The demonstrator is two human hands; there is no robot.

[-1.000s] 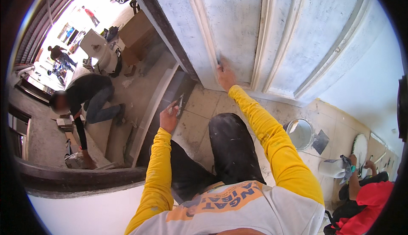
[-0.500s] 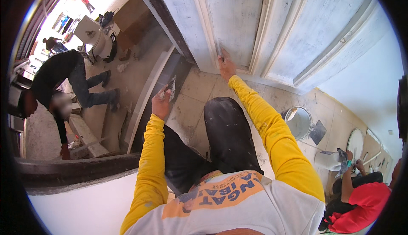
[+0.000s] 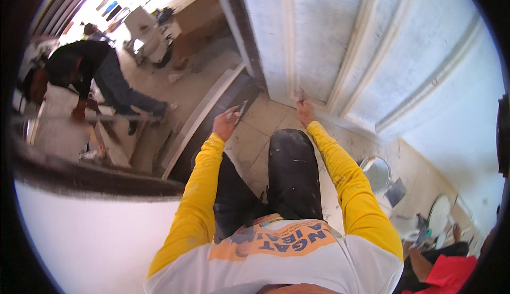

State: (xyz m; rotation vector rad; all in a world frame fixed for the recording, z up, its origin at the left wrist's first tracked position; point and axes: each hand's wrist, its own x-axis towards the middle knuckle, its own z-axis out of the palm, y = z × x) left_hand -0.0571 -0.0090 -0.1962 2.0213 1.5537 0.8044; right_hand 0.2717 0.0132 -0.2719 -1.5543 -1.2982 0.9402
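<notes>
A pale, whitish panelled door point(image 3: 313, 33) with raised moulding strips stands in front of me. My right hand point(image 3: 306, 112) is closed on a putty knife point(image 3: 302, 94), its blade at the low end of a moulding strip near the door's bottom edge. Beside the door, over the dark threshold, my left hand point(image 3: 225, 126) is closed on another putty knife point(image 3: 243, 107). Pale paste shows on that blade in the earlier frame; motion blurs it now. My knees are bent below both hands.
An open bucket point(image 3: 375, 174) stands on the tiled floor to the right, beside a dark square plate point(image 3: 396, 193). A person in red point(image 3: 451, 273) sits at lower right. Beyond the doorway at left, a person in black point(image 3: 79, 65) bends over boards point(image 3: 111, 145).
My view has swung, so the door and doorway sit further right. My right hand is slightly lower along the door. The bending person's arm has come up from the floor.
</notes>
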